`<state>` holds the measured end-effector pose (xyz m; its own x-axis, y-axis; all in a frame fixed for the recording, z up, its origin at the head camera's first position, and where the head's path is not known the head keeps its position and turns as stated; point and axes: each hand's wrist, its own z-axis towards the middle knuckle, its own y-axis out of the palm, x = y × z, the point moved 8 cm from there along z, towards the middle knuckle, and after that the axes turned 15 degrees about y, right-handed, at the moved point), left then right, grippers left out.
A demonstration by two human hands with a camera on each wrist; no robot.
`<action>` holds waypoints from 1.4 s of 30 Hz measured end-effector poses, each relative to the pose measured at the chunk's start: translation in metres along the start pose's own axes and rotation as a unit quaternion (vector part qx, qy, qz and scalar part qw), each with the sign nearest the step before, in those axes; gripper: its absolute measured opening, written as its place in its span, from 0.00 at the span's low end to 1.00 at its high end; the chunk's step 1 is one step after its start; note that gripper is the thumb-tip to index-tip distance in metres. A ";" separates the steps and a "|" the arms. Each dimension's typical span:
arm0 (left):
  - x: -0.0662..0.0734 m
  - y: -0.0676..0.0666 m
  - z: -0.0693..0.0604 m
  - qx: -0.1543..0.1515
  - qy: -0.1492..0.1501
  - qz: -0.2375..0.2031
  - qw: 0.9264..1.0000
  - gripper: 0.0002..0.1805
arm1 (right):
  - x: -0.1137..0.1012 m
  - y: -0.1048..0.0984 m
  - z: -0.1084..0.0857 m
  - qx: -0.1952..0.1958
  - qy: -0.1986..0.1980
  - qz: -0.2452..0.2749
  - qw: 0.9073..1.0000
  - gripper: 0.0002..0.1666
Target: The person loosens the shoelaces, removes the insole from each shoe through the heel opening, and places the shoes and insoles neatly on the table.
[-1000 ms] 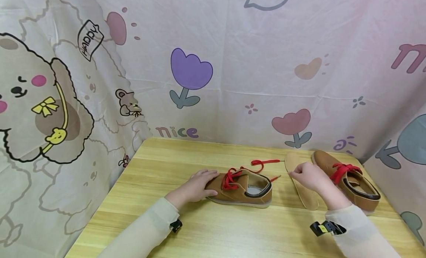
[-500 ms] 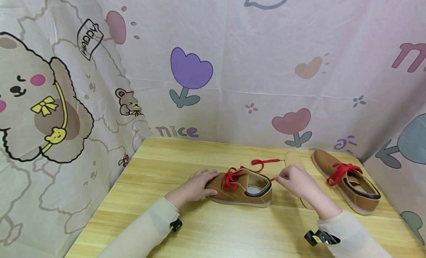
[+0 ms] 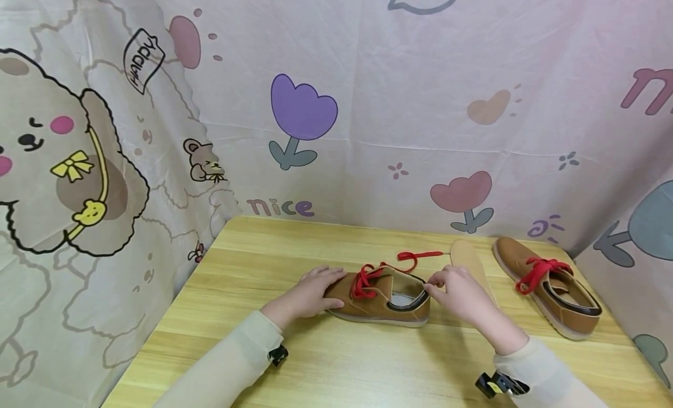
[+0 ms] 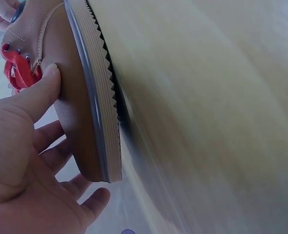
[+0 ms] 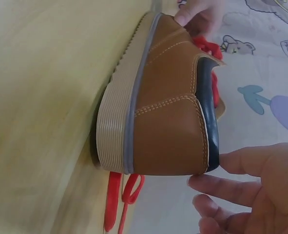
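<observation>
**A:** ok so where was the shoe, compared to the fingers?

**B:** Pretty much between both hands. The brown shoe (image 3: 365, 311) stood upright on the wooden table (image 3: 336, 364), toe toward the left hand (image 3: 310, 294) and heel toward the right hand (image 3: 462, 291). Left fingers were at the toe end, right thumb and index right up at the heel's top rim.

**A:** And what did it look like?

**B:** Plain brown upper, pale stitching, shiny dark collar (image 5: 210, 124) round the heel. The sole (image 5: 117, 129) was thick, cream-coloured and ribbed, with a grey line above it. Red laces (image 3: 364, 284) sat bunched over the front, and a loose red lace end (image 3: 427, 254) trailed on the table behind the shoe.

**A:** Nice. What about the grip?

**B:** Left one held the toe with the thumb on one side and the fingers spread along the other. Right one pinched the heel rim, thumb tip on the collar and index at the back edge, only a thin gap between them. Its other fingers were curled in loosely.

**A:** Anything else around?

**B:** Yeah, a tan insole (image 3: 467, 257) lay partly hidden behind the right hand, with a matching second shoe (image 3: 570, 315) farther right.
</observation>
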<state>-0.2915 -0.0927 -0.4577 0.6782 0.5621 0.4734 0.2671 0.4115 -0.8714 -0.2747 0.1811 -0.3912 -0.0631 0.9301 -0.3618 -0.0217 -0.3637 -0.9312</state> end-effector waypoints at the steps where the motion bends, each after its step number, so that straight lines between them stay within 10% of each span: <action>1: 0.000 0.000 0.000 0.000 0.000 0.000 1.000 0.39 | 0.000 0.000 -0.001 0.001 -0.001 0.001 1.000 0.08; 22: -0.043 -0.014 0.024 0.030 -0.020 0.002 0.999 0.39 | -0.015 0.005 -0.021 -0.036 -0.017 -0.025 0.999 0.07; 36: -0.005 -0.011 -0.007 0.026 -0.165 0.051 0.985 0.34 | -0.019 0.014 0.008 -0.021 -0.026 0.001 0.999 0.07; 42: 0.002 -0.004 -0.005 0.024 -0.185 0.069 0.980 0.34 | -0.024 0.020 0.007 -0.024 -0.019 -0.007 1.000 0.05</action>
<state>-0.2880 -0.0973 -0.4539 0.4092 0.8325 0.3736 0.1517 0.3416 -0.9275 -0.2809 0.1514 -0.4009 -0.1014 0.9323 -0.3473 0.0248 -0.3466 -0.9377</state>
